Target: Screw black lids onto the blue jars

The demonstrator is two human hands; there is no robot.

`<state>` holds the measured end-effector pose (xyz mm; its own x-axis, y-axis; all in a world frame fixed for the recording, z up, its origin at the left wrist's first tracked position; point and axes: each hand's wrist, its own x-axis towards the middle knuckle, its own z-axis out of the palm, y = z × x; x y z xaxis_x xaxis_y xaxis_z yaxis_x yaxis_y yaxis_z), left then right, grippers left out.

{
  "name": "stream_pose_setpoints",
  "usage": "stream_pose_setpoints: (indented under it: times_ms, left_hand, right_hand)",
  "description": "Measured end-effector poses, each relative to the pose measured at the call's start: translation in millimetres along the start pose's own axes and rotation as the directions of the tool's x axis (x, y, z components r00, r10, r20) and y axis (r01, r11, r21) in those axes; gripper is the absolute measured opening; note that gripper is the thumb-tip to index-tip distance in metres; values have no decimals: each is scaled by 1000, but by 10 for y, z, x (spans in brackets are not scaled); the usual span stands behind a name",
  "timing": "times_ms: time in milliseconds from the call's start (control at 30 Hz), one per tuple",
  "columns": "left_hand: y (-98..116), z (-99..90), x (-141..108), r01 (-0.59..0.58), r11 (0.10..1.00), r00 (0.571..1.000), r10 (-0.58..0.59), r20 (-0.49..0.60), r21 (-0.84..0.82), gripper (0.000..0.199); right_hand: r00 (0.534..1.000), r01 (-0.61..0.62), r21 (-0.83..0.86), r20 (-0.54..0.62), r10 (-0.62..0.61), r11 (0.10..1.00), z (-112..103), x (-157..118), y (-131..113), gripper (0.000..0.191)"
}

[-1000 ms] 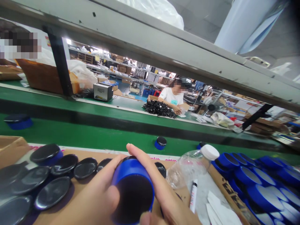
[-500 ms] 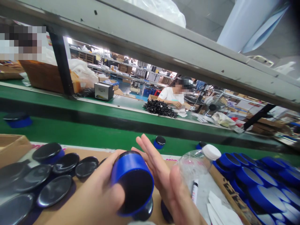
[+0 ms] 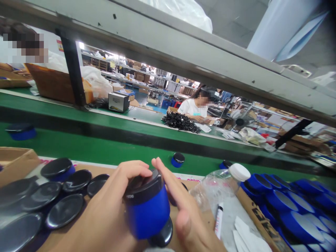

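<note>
A round blue jar (image 3: 151, 211) with a black lid (image 3: 147, 185) is held close in front of me, lid up and slightly tilted. My left hand (image 3: 110, 203) grips it from the left, fingers bent over the lid's edge. My right hand (image 3: 181, 206) lies along the right side with its fingers stretched out, touching or nearly touching the lid. Behind the blue jar, another black-lidded piece (image 3: 165, 234) is partly hidden. Several black-topped jars (image 3: 65, 211) stand to the left of my left hand.
Right of my hands are a clear bottle with a white cap (image 3: 239, 172), a marker (image 3: 218, 220) and white paper pieces (image 3: 248, 232). A carton (image 3: 258, 218) holds several blue jars (image 3: 283, 201). Jars stand on the green belt (image 3: 105, 147). A person (image 3: 194, 106) sits across it.
The jar has turned from showing its dark underside to showing its lid and blue side. My left fingers have come over the lid, and my right hand has shifted slightly left against it.
</note>
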<state>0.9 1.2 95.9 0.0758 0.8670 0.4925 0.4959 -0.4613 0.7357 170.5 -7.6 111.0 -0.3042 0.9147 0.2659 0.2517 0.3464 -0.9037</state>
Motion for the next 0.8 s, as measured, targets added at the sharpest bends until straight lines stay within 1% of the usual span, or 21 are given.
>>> stream_pose_setpoints:
  times_ms: [33, 100, 133, 167, 200, 233, 267, 300, 333, 400, 467, 533, 567, 600, 667, 700, 733, 767, 800]
  left_hand:
    - [-17, -15, 9, -63, 995, 998, 63, -3, 71, 34]
    - [-48, -43, 27, -151, 977, 988, 151, 10, 149, 38]
    - [-63, -54, 34, -182, 968, 983, 182, 18, 171, 40]
    - [-78, -61, 41, -215, 957, 976, 215, 22, 194, 41]
    - [-94, -65, 47, -258, 942, 966, 258, 27, 215, 43]
    - [-109, -67, 52, -304, 924, 952, 304, 36, 232, 44]
    - [-122, -66, 56, -336, 908, 941, 336, 42, 252, 45]
    - [-133, -64, 59, -351, 897, 935, 351, 48, 271, 46]
    - [-140, -62, 63, -368, 886, 928, 368, 54, 281, 46]
    - [-143, -57, 68, -398, 875, 917, 391, 83, 277, 47]
    - [-129, -56, 75, -410, 880, 912, 398, 99, 242, 46]
    - [-104, -57, 82, -412, 884, 911, 402, 92, 221, 45]
    - [-92, -58, 87, -418, 879, 908, 408, 90, 229, 44]
    - [-83, -57, 92, -448, 861, 894, 439, 92, 242, 43]
    - [-80, -54, 101, -497, 825, 867, 482, 125, 268, 45]
    - [-91, -52, 105, -488, 830, 873, 468, 140, 269, 46]
    - [-110, -51, 106, -459, 848, 888, 434, 150, 265, 48]
    - [-137, -51, 106, -420, 871, 907, 394, 149, 255, 50]
    - [-170, -53, 104, -392, 889, 918, 363, 157, 235, 51]
  right_hand:
    - [995, 7, -46, -94, -11, 999, -9, 10, 8, 63]
    - [957, -20, -94, -291, -9, 995, -25, 26, 28, 47]
    - [938, -32, -78, -347, 3, 996, -27, 28, 37, 43]
    - [935, -33, -35, -355, 18, 999, -23, 27, 43, 43]
    - [945, -38, 15, -323, 40, 999, -13, 22, 45, 50]
    - [959, -53, 39, -275, 62, 998, 1, 16, 44, 63]
    - [970, -79, 28, -230, 83, 997, 16, 9, 39, 74]
    - [975, -109, -4, -194, 106, 994, 28, 5, 32, 79]
    - [977, -137, -39, -170, 128, 990, 35, 3, 25, 79]
    - [979, -157, -78, -141, 145, 984, 26, 11, 16, 65]
    - [983, -150, -27, -106, 147, 988, -2, 27, 18, 54]
    - [981, -168, 13, -92, 168, 986, -11, 35, 28, 56]
    - [981, -175, 4, -87, 175, 984, 2, 33, 36, 59]
    - [981, -175, -32, -88, 172, 984, 27, 26, 46, 62]
    - [984, -139, -192, -140, 113, 972, 104, 3, 78, 66]
    - [982, -103, -306, -180, 49, 946, 146, -7, 101, 69]
    - [980, -51, -435, -197, -40, 899, 185, -12, 129, 72]
    - [974, 17, -562, -176, -140, 827, 218, -13, 161, 75]
    - [963, 98, -666, -124, -239, 739, 247, -8, 193, 76]
